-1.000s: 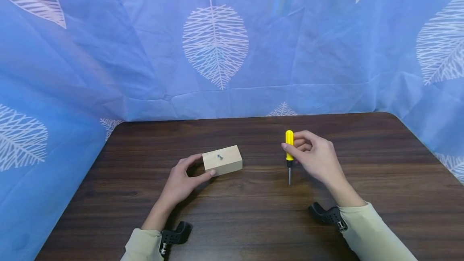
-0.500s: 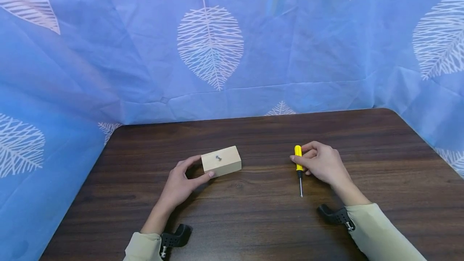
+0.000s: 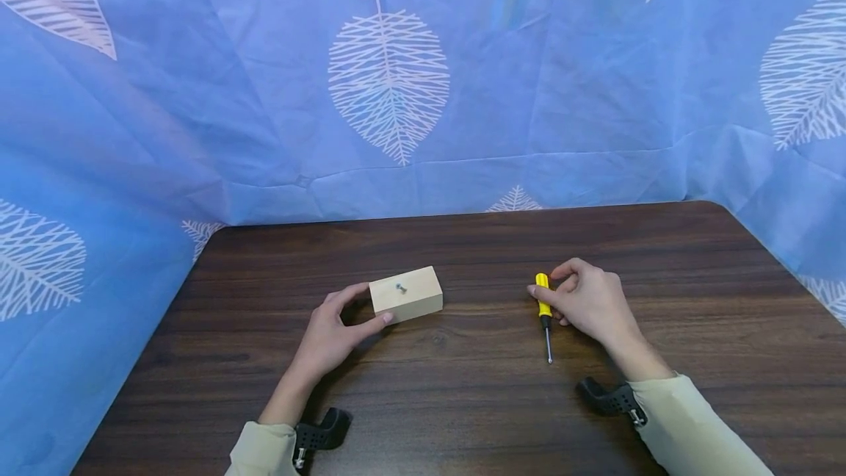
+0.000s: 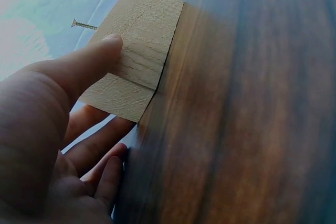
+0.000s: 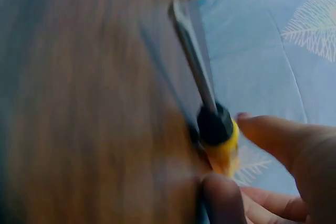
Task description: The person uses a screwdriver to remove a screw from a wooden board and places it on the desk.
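In the head view my left hand (image 3: 333, 336) grips the left end of a pale wooden block (image 3: 413, 296), thumb on its near face and fingers behind. A small metal screw (image 3: 400, 288) sticks up from the top of the block; the left wrist view shows the countersunk head of this screw (image 4: 74, 23) and part of its thread. Off to the right, my right hand (image 3: 591, 303) holds a screwdriver (image 3: 544, 309) with a yellow handle between thumb and fingers, the index finger lifted off it. Its shaft points toward me, low over the table; whether it touches is unclear.
Everything is on or over a dark wood-grain table (image 3: 463, 388) with rounded far corners. Behind it hangs a blue cloth (image 3: 264, 94) printed with white leaves. Each wrist wears a black camera mount (image 3: 324, 430).
My right hand has come down and slightly to the right with the screwdriver, whose handle sits lower, and the index finger has lifted away from it. The left hand and block keep their place.
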The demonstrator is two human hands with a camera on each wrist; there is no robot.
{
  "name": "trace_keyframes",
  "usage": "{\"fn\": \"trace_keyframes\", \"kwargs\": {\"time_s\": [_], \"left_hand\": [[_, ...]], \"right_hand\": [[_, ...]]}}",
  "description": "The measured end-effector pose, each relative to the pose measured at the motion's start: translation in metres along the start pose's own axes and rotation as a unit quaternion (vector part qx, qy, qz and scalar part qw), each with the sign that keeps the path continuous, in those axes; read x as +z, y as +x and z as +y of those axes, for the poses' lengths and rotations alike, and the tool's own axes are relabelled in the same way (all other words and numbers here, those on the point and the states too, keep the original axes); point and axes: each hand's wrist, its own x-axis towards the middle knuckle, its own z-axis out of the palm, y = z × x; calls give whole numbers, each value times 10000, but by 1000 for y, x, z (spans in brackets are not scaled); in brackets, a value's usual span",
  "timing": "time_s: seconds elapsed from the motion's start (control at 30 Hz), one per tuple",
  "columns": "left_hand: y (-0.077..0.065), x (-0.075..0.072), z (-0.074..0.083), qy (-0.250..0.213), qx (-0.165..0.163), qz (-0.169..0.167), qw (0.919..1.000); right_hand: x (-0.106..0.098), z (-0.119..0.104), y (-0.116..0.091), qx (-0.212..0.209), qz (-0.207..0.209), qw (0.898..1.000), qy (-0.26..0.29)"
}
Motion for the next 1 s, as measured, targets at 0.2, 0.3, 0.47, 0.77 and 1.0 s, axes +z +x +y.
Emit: {"fn": "trace_keyframes", "kwargs": {"time_s": [0.2, 0.3, 0.47, 0.77, 1.0], "left_hand": [[0, -5, 0, 40, -24, -15, 10000], [-1, -8, -1, 62, -58, -34, 10000], [-4, -9, -3, -25, -104, -6, 9999], [-3, -1, -2, -197, 50, -16, 9998], [0, 0, 0, -144, 9, 28, 9999]], "right_hand": [[1, -29, -11, -884, 1191, 9889, -39], [14, -58, -13, -1515, 1314, 9783, 523], [53, -109, -15, -2381, 515, 9604, 1353], [100, -144, -11, -2747, 46, 9488, 1561], [100, -144, -6, -2772, 240, 9415, 1900]]}}
